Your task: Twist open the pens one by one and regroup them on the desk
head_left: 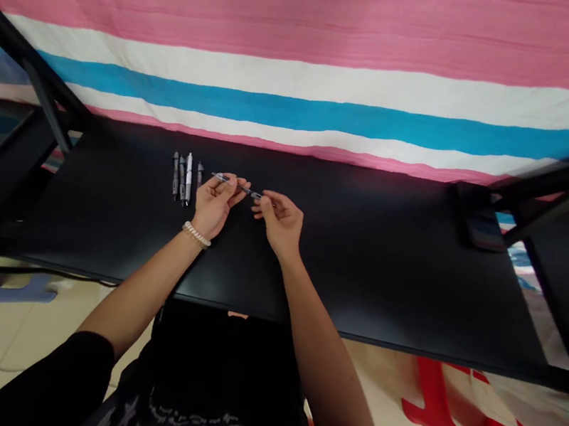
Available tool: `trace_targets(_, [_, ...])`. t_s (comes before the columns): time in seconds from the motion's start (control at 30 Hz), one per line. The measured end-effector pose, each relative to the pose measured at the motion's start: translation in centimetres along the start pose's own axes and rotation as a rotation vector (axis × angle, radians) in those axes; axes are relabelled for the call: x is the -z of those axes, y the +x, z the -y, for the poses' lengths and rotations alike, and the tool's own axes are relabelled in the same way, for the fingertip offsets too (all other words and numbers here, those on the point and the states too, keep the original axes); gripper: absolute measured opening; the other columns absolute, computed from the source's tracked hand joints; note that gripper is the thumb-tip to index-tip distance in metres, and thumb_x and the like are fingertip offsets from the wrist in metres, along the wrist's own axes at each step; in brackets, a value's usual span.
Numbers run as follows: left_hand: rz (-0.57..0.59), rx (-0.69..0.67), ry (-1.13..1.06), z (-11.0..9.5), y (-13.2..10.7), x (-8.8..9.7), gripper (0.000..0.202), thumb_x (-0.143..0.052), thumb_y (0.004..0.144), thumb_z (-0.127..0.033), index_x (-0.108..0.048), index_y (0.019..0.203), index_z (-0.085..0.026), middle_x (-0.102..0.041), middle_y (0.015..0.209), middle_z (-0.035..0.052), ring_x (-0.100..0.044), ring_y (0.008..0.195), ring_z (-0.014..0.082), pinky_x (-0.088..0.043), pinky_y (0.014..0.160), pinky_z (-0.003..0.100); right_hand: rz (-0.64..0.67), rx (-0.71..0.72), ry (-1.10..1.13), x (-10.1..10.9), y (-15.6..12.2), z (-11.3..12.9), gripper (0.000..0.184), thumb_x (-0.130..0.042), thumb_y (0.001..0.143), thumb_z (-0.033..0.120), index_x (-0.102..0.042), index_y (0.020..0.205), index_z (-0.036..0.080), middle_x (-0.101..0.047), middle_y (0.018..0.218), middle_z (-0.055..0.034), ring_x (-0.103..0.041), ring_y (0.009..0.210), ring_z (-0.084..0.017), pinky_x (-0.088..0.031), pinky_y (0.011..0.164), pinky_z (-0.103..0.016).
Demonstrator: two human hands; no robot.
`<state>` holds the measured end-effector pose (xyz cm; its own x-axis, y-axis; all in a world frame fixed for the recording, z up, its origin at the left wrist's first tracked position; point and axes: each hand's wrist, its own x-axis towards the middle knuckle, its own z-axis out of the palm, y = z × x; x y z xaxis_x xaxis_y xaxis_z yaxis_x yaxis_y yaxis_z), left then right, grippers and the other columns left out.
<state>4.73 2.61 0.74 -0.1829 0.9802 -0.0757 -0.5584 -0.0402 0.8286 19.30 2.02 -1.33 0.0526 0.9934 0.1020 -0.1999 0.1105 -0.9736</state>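
Above the black table, a slim dark pen (pixel 246 189) is stretched between my two hands. My left hand (pixel 215 203) pinches it near its left end, thumb on top, with a beaded bracelet at the wrist. The fingertips of my right hand (pixel 281 223) close on the pen's right end. To the left of my left hand lie several pens side by side: a dark pen (pixel 175 175), another dark pen (pixel 182 181), a white pen (pixel 188 178) and a dark one (pixel 200 174) partly hidden by my hand.
The black table (pixel 388 273) stretches wide to both sides. Behind it hangs a striped cloth (pixel 301 108). A dark flat object (pixel 481 219) sits by the right frame leg. A red plastic stool (pixel 478 424) stands on the floor at right, and a dark cable (pixel 38 270) runs along the left.
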Motion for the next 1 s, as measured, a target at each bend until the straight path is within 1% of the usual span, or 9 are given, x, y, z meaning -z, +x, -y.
trace_targets(0.07, [0.0,-0.001,-0.001,-0.03,-0.03,0.0,0.032,-0.09,0.07,-0.036,-0.069,0.087,-0.018,-0.076,0.091,0.0029,-0.075,0.092,0.0168,-0.058,0.093,0.035,-0.003,0.006,0.001,-0.03,0.02,0.0,0.04,-0.083,0.072,0.052,-0.074,0.093,0.02,-0.075,0.08,-0.0032,-0.072,0.065,-0.015,-0.062,0.062,-0.029])
trace_targets(0.17, [0.002,0.002,-0.015,-0.1,-0.02,-0.06,0.033,-0.09,0.069,-0.035,-0.069,0.087,-0.018,-0.076,0.091,0.0027,-0.075,0.091,0.0165,-0.058,0.091,0.034,0.009,-0.038,-0.026,-0.04,0.03,0.19,0.041,-0.077,0.077,0.057,-0.073,0.09,0.019,-0.072,0.072,-0.0025,-0.068,0.057,-0.014,-0.058,0.052,-0.027])
trace_targets(0.27, [-0.015,0.009,-0.01,-0.16,0.04,-0.12,0.031,-0.09,0.07,-0.034,-0.069,0.086,-0.018,-0.076,0.09,0.0028,-0.075,0.089,0.0161,-0.058,0.092,0.034,0.015,-0.036,-0.06,-0.02,0.04,0.51,0.044,-0.079,0.074,0.059,-0.073,0.091,0.019,-0.072,0.073,-0.0026,-0.069,0.059,-0.014,-0.058,0.052,-0.026])
trace_targets(0.4, [-0.013,0.014,0.003,-0.2,0.09,-0.08,0.03,-0.089,0.072,-0.033,-0.068,0.087,-0.017,-0.076,0.089,0.0031,-0.075,0.09,0.0167,-0.057,0.094,0.036,0.046,-0.087,-0.094,0.02,0.11,0.77,0.047,-0.071,0.08,0.065,-0.071,0.081,0.018,-0.07,0.066,-0.0026,-0.061,0.046,-0.01,-0.047,0.039,-0.021])
trace_targets(0.67, [0.004,0.013,0.021,-0.21,-0.13,0.05,0.034,-0.09,0.069,-0.035,-0.068,0.088,-0.017,-0.076,0.089,0.0035,-0.074,0.089,0.0166,-0.058,0.091,0.035,0.081,-0.099,-0.105,-0.06,-0.12,0.87,0.051,-0.07,0.078,0.068,-0.069,0.085,0.018,-0.068,0.062,-0.0009,-0.06,0.043,-0.011,-0.042,0.036,-0.02])
trace_targets(0.77, [0.034,0.025,0.027,-0.35,-0.18,0.1,0.034,-0.09,0.07,-0.035,-0.068,0.089,-0.017,-0.076,0.089,0.0031,-0.074,0.089,0.0163,-0.058,0.089,0.034,0.135,-0.122,-0.149,-0.06,-0.15,0.97,0.055,-0.06,0.086,0.07,-0.067,0.073,0.017,-0.06,0.05,0.001,-0.051,0.034,-0.008,-0.036,0.034,-0.02])
trace_targets(0.83, [0.059,0.041,0.002,-0.51,-0.18,0.17,0.033,-0.089,0.072,-0.035,-0.068,0.09,-0.018,-0.075,0.091,0.0021,-0.074,0.091,0.016,-0.058,0.09,0.033,0.146,-0.102,-0.163,-0.07,-0.11,0.95,0.057,-0.055,0.089,0.07,-0.067,0.074,0.017,-0.061,0.052,0.0003,-0.051,0.036,-0.008,-0.038,0.036,-0.02])
trace_targets(0.93, [0.073,0.049,-0.047,-0.74,-0.1,0.3,0.031,-0.088,0.073,-0.034,-0.068,0.093,-0.021,-0.075,0.091,-0.0002,-0.074,0.095,0.0157,-0.057,0.089,0.031,0.129,-0.027,-0.156,-0.08,-0.08,0.73,0.049,-0.07,0.079,0.066,-0.069,0.094,0.02,-0.07,0.071,-0.0005,-0.061,0.05,-0.01,-0.048,0.045,-0.021])
trace_targets(1.0, [0.071,0.04,-0.062,-0.81,0.01,0.44,0.03,-0.087,0.074,-0.032,-0.067,0.093,-0.021,-0.074,0.09,-0.0008,-0.074,0.094,0.0152,-0.057,0.088,0.03,0.143,-0.02,-0.193,-0.06,-0.12,0.53,0.045,-0.071,0.079,0.064,-0.069,0.09,0.02,-0.068,0.066,0.0011,-0.059,0.046,-0.01,-0.046,0.044,-0.021])
